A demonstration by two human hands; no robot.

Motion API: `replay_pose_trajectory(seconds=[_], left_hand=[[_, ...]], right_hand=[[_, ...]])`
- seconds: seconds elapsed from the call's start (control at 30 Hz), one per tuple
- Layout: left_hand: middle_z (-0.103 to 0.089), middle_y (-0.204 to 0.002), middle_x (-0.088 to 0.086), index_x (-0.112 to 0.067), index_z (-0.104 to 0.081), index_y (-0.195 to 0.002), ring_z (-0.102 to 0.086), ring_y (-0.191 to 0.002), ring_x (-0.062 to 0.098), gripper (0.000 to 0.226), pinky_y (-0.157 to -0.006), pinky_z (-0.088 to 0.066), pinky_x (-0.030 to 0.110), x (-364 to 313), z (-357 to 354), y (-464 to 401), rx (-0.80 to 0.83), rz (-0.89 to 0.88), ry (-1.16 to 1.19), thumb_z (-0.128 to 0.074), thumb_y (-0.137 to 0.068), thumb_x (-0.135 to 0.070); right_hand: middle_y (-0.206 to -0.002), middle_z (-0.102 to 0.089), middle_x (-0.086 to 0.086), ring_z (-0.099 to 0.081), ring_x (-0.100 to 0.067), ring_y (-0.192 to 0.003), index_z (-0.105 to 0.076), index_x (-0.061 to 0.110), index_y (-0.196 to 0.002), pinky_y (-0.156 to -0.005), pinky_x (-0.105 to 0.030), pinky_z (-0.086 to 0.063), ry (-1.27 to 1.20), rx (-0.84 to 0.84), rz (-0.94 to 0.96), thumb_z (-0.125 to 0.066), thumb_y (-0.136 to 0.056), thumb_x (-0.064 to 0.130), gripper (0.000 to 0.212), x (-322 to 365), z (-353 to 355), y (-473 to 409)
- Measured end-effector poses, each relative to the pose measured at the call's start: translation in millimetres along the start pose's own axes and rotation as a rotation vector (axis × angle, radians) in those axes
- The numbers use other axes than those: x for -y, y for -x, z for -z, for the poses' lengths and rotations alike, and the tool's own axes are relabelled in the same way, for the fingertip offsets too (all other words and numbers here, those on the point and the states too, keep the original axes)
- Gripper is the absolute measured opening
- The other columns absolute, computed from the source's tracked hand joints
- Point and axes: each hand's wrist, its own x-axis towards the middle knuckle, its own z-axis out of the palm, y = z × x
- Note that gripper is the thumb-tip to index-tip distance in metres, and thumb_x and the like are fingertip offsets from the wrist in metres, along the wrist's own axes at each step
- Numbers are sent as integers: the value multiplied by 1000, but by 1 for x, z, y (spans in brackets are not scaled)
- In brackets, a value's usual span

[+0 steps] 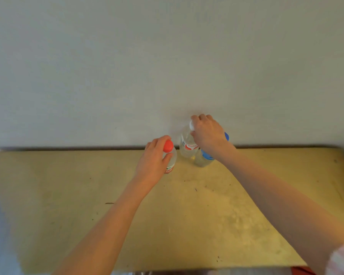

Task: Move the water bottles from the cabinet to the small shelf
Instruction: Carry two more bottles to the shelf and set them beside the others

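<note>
1. Head view: the left hand (154,159) grips the red-capped bottle (170,155) near its neck; the right hand (207,132) is closed round the white-capped bottle (187,142), with a blue-capped bottle (204,158) under its wrist.
2. All three stand on the yellowish top (187,215) at the wall; I cannot tell whether this is cabinet or shelf, so progress is unclear.

Three clear plastic water bottles stand upright near the back of the yellowish bench (87,195), close to the wall. The red-capped bottle (170,155) is leftmost, a little apart from the others. The white-capped bottle (187,143), with a red-and-white label, stands touching or just beside the blue-capped bottle (204,158) to its right.
</note>
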Motion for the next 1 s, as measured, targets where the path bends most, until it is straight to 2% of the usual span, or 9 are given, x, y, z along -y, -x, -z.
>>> replay_pose_trajectory(seconds=[0.1, 0.27, 0.4, 0.5, 0.63, 0.7, 0.83, 0.9, 1.0], left_hand=[[-56, -114, 8, -13, -50, -114, -47, -103, 27, 36, -86, -33, 27, 1, 0, 2, -38, 2, 19, -62, -80, -11], [-58, -108, 5, -12, -53, -108, -49, -98, 25, 35, -81, -30, 18, 7, 3, 23, -78, -20, 39, -67, -76, -8], [-59, -108, 10, -7, -56, -109, -52, -102, 28, 37, -83, -29, 15, 20, 14, 36, -84, -3, 43, -68, -74, -3], [-57, -113, 14, -6, -55, -114, -49, -109, 30, 40, -89, -28, 20, 32, 25, 39, -60, 9, 23, -65, -76, -4], [-59, -109, 13, -7, -60, -111, -51, -105, 29, 39, -87, -26, 14, 34, 37, 50, 29, -113, 7, -69, -73, -4], [-60, -106, 11, -8, -61, -109, -53, -101, 28, 39, -86, -25, 12, 35, 43, 60, 85, -195, 7, -70, -72, -5], [-58, -101, 2, -11, -62, -109, -55, -91, 23, 40, -87, -34, 21, 30, 53, 86, 205, -316, 40, -72, -71, -8], [-54, -97, -3, -11, -62, -108, -53, -89, 20, 40, -84, -31, 16, 19, 50, 102, 266, -410, 61, -73, -70, -6], [-52, -96, -5, -11, -62, -107, -49, -90, 15, 37, -83, -29, 13, -2, 33, 128, 393, -554, 67, -72, -71, -8]], right_hand=[[-117, -49, -16, -45, -33, -109, -42, 2, -115, -81, -38, -40, -73, 23, -13, -50, -87, 3, 29, 3, -2, -1], [-115, -51, -15, -47, -30, -106, -42, 3, -115, -79, -34, -38, -88, 84, 75, -53, -87, 6, 30, 14, 0, 11], [-115, -51, -14, -46, -29, -106, -43, 4, -115, -82, -33, -38, -105, 56, 86, -54, -87, 8, 31, 27, 0, 35], [-116, -52, -14, -45, -29, -108, -45, 4, -114, -82, -33, -36, -262, -22, -4, -54, -88, 12, 29, 35, 3, 64], [-114, -53, -13, -46, -29, -109, -48, 5, -113, -83, -31, -34, -451, -129, -160, -57, -86, 14, 29, 45, 3, 124], [-113, -54, -14, -47, -30, -109, -49, 5, -114, -85, -30, -33, -487, -157, -221, -58, -86, 14, 31, 50, -5, 160], [-112, -55, -16, -48, -33, -108, -51, 2, -116, -88, -34, -37, -501, -237, -342, -60, -84, 13, 35, 60, -26, 233], [-114, -55, -16, -48, -33, -109, -50, 2, -118, -88, -36, -37, -492, -258, -436, -60, -85, 14, 36, 65, -34, 269], [-117, -53, -13, -46, -28, -111, -49, 5, -120, -88, -24, -31, -502, -338, -620, -58, -87, 18, 37, 69, -46, 332]])
